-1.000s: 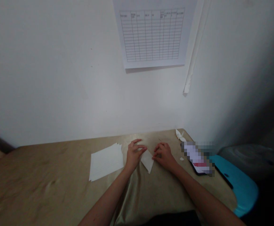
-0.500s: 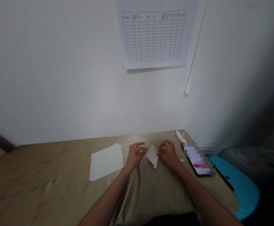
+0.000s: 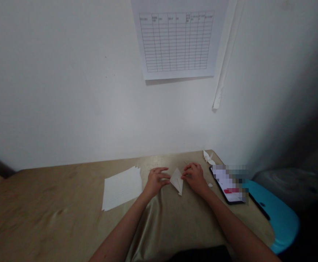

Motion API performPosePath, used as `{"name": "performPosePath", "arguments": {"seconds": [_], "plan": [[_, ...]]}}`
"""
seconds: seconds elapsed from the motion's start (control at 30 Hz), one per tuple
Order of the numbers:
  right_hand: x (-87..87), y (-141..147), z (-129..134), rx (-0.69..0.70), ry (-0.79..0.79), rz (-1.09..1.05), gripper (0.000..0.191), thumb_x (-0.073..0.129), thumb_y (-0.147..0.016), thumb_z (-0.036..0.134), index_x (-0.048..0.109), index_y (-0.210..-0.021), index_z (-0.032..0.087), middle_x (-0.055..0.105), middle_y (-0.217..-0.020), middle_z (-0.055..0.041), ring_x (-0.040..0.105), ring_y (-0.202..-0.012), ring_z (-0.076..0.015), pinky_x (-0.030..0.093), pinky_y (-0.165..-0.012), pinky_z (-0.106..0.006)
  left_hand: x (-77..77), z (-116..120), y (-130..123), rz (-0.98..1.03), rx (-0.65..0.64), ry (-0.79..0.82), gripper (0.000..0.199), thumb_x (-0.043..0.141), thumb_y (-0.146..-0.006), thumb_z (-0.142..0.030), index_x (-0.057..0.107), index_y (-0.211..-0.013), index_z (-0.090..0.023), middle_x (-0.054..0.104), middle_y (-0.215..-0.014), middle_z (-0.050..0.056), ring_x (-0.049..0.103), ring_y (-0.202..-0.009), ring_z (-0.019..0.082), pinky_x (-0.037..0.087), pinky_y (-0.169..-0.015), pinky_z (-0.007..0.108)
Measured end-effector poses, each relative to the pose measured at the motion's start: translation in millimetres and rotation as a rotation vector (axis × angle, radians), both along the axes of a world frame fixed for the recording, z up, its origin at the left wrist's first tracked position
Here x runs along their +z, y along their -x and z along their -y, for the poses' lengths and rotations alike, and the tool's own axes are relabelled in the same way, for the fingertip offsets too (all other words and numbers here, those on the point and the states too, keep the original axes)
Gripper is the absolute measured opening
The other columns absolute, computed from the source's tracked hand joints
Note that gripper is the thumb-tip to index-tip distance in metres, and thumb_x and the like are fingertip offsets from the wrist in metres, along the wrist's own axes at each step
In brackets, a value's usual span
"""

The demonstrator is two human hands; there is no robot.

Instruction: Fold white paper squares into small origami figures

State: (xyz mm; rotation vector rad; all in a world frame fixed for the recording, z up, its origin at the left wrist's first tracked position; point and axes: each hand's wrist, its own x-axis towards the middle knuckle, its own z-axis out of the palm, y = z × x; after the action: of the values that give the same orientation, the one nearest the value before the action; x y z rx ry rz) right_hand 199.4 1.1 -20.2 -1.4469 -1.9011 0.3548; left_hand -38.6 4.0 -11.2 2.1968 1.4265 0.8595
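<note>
One pale wall stands behind the table, whose brown cover wrinkles between the forearms. A blue thing sits past the table's right end, too dim to name. A printed chart hangs on the wall. Loose white sheets lie stacked left of the hands; a phone, partly masked, lies to their right.

Between the left hand and the right hand is the folded paper, kite-shaped, on the table with one point toward the person. The right grip is narrow, fingertips pinched at the paper's right corner. The left grip is part open, fingertips at the left corner; whether it clasps the paper, I cannot tell.

The step in hand looks like working the folds. The next move would call for lining up the edges and a firm press along the crease.

Smallest are a twist of white paper at the back corner and a scrap beside the phone.
</note>
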Motion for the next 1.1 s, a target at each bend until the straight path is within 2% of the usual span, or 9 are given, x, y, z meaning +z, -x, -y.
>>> {"name": "performPosePath", "arguments": {"seconds": [0.23, 0.6, 1.1], "plan": [[-1.4, 2.3, 0.3, 0.010, 0.035, 0.039, 0.002, 0.077, -0.075, 0.024, 0.077, -0.076, 0.026, 0.066, -0.107, -0.0037, 0.044, -0.115, -0.0251, 0.029, -0.104, -0.042, -1.8, -0.7, 0.0, -0.016, 0.003, 0.007, 0.016, 0.084, -0.070, -0.030, 0.081, -0.085, -0.032, 0.069, -0.129, 0.000, 0.056, -0.126, 0.028, 0.036, -0.111, 0.048], [0.0, 7.9, 5.6, 0.089, 0.012, 0.050, 0.003, 0.078, -0.075, 0.026, 0.076, -0.076, 0.026, 0.066, -0.107, -0.0039, 0.045, -0.115, -0.0256, 0.029, -0.104, -0.042, -7.3, -2.2, -8.1, -0.030, 0.075, -0.039, 0.015, 0.088, -0.064, -0.033, 0.080, -0.076, -0.030, 0.073, -0.120, 0.000, 0.060, -0.119, 0.027, 0.040, -0.107, 0.045], [-1.1, 10.2, 7.0, 0.111, 0.041, 0.082, 0.005, 0.079, -0.075, 0.027, 0.075, -0.078, 0.027, 0.065, -0.109, -0.0018, 0.043, -0.117, -0.0242, 0.026, -0.107, -0.042, -5.8, 4.7, -17.6, -0.099, 0.141, 0.012, 0.013, 0.086, -0.066, -0.031, 0.074, -0.069, -0.027, 0.070, -0.122, 0.000, 0.053, -0.123, 0.028, 0.028, -0.112, 0.053]]}}
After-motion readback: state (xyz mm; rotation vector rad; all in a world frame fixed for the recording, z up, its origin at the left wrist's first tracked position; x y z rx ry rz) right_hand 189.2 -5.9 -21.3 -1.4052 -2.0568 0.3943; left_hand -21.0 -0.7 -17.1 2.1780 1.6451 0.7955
